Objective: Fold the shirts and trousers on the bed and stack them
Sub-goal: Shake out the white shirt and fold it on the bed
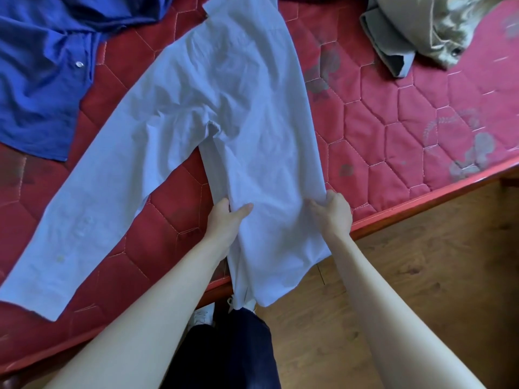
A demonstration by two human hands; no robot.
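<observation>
A dark blue shirt (pixel 42 80) is seen crumpled at the upper left of the frame on the bed (pixel 421 122). The light blue shirt (pixel 224 94) is laid through the centre, its long axis running from the top of the frame down to the hands, one sleeve stretched to the lower left. Its lower body is gripped by the left hand (pixel 224 217) and the right hand (pixel 332 210), both equally near; the hem is hung over the bed edge. A beige garment (pixel 438 26) is heaped upper right

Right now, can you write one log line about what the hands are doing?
left hand: pinches light blue shirt | right hand: grips shirt edge | hem: hangs off bed | step: folding
</observation>
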